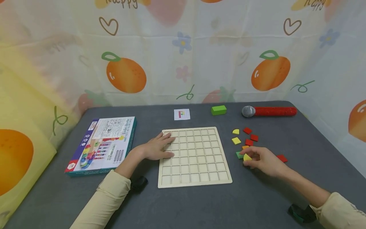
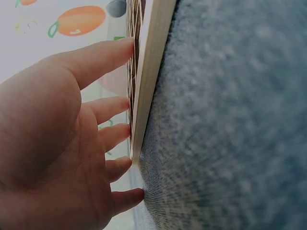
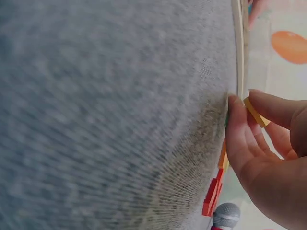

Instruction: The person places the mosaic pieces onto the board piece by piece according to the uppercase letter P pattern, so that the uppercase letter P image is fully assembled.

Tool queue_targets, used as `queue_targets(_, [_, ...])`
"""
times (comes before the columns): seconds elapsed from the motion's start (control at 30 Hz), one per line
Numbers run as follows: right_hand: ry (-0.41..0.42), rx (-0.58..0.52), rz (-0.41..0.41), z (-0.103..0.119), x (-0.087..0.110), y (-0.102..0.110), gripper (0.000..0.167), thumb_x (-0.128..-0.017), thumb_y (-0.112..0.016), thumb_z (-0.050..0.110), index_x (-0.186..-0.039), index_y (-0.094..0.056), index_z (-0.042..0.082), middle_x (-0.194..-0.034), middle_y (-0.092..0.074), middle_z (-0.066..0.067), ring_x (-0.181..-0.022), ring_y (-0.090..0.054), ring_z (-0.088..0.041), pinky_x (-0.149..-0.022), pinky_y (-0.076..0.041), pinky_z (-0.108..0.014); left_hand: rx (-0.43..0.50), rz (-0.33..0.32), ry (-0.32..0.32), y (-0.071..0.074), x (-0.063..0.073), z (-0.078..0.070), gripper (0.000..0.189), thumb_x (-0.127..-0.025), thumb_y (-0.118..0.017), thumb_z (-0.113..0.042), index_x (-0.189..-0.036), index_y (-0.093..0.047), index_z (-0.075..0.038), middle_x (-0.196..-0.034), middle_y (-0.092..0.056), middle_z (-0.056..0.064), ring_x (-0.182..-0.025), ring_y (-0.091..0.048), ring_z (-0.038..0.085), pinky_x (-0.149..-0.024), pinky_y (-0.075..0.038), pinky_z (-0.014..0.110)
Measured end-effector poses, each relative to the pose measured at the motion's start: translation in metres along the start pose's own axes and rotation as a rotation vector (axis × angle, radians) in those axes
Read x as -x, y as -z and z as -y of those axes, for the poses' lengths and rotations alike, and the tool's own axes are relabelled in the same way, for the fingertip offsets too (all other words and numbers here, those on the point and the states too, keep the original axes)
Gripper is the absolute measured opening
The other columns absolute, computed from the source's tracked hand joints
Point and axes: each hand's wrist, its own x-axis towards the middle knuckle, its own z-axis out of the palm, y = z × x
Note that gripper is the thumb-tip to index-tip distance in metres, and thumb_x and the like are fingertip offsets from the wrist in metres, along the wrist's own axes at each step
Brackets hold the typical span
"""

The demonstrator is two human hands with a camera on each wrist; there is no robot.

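My left hand (image 1: 156, 148) lies with spread, straight fingers over the left edge of a pale wooden grid board (image 1: 194, 185). The left wrist view shows its fingertips at the board's rim (image 2: 152, 62). Between thumb and fingers, my right hand (image 1: 264, 161) pinches a small yellow tile (image 1: 247, 157), seen edge-on as a thin yellow tile (image 3: 256, 113) in the right wrist view. Right by those fingers a green tile (image 1: 239, 155) lies on the table, partly hidden. An orange tile (image 1: 245, 147) and a red tile (image 1: 249, 142) sit just beyond the hand.
Two yellow tiles, one a rounded wedge (image 1: 235, 131), and several red tiles (image 1: 254, 137) lie right of the board. Behind stand a small printed card (image 1: 181, 114), a green block (image 1: 218, 110) and a red microphone (image 1: 274, 111). A flat box (image 1: 114, 152) lies at left.
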Motion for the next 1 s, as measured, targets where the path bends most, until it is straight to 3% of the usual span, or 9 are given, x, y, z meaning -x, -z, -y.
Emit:
queue_targets(0.1, [-0.025, -0.088, 0.004, 0.001, -0.002, 0.001, 0.034, -0.087, -0.069, 0.005, -0.117, -0.058, -0.006, -0.098, -0.062, -0.012, -0.074, -0.065, -0.017, -0.067, -0.054, -0.029, -0.008, 0.007, 0.009, 0.0, 0.0, 0.0, 0.073, -0.096, -0.054, -0.044, -0.152, -0.023, -0.011, -0.158, -0.01, 0.012, -0.142, 0.0, 0.037, -0.109, -0.011, 0.058])
queue_targets(0.37, [-0.042, -0.191, 0.036, 0.001, -0.012, 0.005, 0.039, -0.086, -0.07, 0.005, -0.115, -0.047, -0.008, -0.086, -0.066, -0.012, -0.076, -0.063, -0.019, -0.069, -0.054, -0.03, -0.011, 0.012, 0.013, 0.001, 0.0, 0.0, 0.073, -0.095, -0.054, -0.045, -0.153, -0.023, -0.012, -0.158, -0.01, 0.011, -0.143, 0.0, 0.036, -0.109, -0.01, 0.058])
queue_targets(0.57, [-0.077, -0.202, 0.058, 0.004, -0.022, 0.009, 0.034, -0.089, -0.068, 0.011, -0.117, -0.057, -0.005, -0.097, -0.066, -0.012, -0.085, -0.064, -0.022, -0.074, -0.054, -0.032, -0.007, 0.009, 0.008, 0.001, 0.0, 0.0, 0.072, -0.096, -0.053, -0.045, -0.152, -0.023, -0.012, -0.158, -0.01, 0.011, -0.143, -0.001, 0.036, -0.109, -0.011, 0.058])
queue_targets(1.0, [-0.158, -0.311, 0.08, 0.012, -0.05, 0.003, 0.042, -0.091, -0.066, 0.016, -0.124, -0.056, -0.008, -0.107, -0.066, -0.014, -0.09, -0.065, -0.022, -0.076, -0.054, -0.033, 0.016, -0.003, -0.02, 0.0, -0.001, 0.003, 0.07, -0.096, -0.053, -0.042, -0.151, -0.025, -0.008, -0.157, -0.012, 0.014, -0.142, -0.002, 0.039, -0.108, -0.011, 0.06])
